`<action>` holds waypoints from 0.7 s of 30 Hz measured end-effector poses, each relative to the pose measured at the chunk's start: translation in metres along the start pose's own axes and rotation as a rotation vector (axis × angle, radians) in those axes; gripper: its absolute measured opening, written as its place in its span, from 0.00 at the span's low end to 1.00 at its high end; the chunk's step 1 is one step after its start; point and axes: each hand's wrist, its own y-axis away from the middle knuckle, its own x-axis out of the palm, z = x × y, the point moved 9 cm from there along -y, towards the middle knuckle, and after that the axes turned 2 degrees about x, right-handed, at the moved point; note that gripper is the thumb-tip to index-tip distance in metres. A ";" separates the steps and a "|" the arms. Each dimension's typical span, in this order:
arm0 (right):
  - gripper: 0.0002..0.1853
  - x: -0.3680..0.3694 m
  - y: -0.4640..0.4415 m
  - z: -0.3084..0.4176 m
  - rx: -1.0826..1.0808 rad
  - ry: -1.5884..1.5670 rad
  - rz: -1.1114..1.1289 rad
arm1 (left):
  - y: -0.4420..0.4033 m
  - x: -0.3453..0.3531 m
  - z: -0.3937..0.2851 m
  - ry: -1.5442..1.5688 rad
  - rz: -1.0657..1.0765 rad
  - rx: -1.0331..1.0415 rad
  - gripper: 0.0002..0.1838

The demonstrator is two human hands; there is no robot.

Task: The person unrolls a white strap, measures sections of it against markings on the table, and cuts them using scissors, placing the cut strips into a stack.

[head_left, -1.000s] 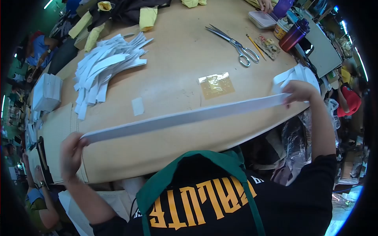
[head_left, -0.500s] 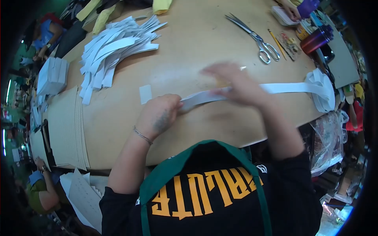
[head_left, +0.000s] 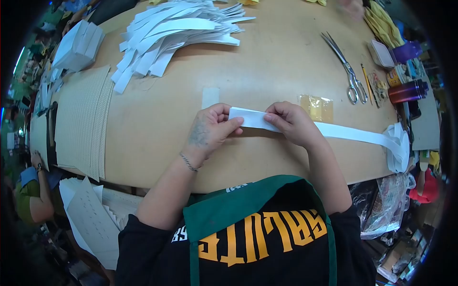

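A long white strip of elastic or fabric band (head_left: 350, 131) runs from a loose white roll (head_left: 397, 150) on the right to my hands. Its end is folded over on itself between them. My left hand (head_left: 213, 125) pinches the folded end between thumb and fingers. About a hand's width to the right, my right hand (head_left: 289, 123) pinches the same band, thumb on top. A small pale rectangle (head_left: 210, 97) lies on the table just beyond my left hand. A clear packet with yellowish contents (head_left: 317, 108) lies beyond my right hand.
A heap of cut white strips (head_left: 176, 31) lies at the back left, near a white stack (head_left: 78, 46) and cream sheets (head_left: 81, 126). Scissors (head_left: 350, 74), a pencil (head_left: 366, 78) and a dark bottle (head_left: 408, 91) are at the right. A blurred hand (head_left: 352, 7) shows at the far edge.
My right hand, blurred above the band before, now pinches it. The band's end is now folded between my hands. The view has shifted, and the clear packet shows fully.
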 end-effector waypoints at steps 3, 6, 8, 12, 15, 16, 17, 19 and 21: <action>0.10 0.001 0.000 0.004 -0.050 0.008 -0.017 | -0.001 -0.002 -0.002 -0.023 -0.042 0.054 0.08; 0.09 -0.003 0.003 0.008 -0.063 -0.004 -0.048 | 0.001 -0.001 -0.008 -0.030 -0.061 0.059 0.07; 0.09 -0.005 0.004 0.009 -0.093 0.021 -0.070 | 0.001 0.001 -0.012 -0.035 -0.066 0.063 0.07; 0.08 -0.006 0.006 0.008 -0.065 -0.004 -0.075 | -0.001 0.001 -0.009 -0.032 -0.067 0.089 0.07; 0.08 -0.007 0.006 0.009 -0.079 0.006 -0.076 | 0.000 0.002 -0.011 -0.043 -0.075 0.067 0.07; 0.08 -0.007 0.006 0.007 -0.079 0.004 -0.076 | 0.000 0.002 -0.011 -0.040 -0.074 0.076 0.07; 0.08 -0.007 0.006 0.006 -0.078 0.001 -0.074 | 0.000 0.003 -0.011 -0.037 -0.073 0.084 0.07; 0.08 -0.007 0.007 0.008 -0.075 -0.001 -0.069 | 0.001 0.002 -0.011 -0.043 -0.073 0.089 0.07; 0.09 -0.007 0.007 0.010 -0.073 0.002 -0.062 | 0.001 0.002 -0.011 -0.059 -0.076 0.085 0.07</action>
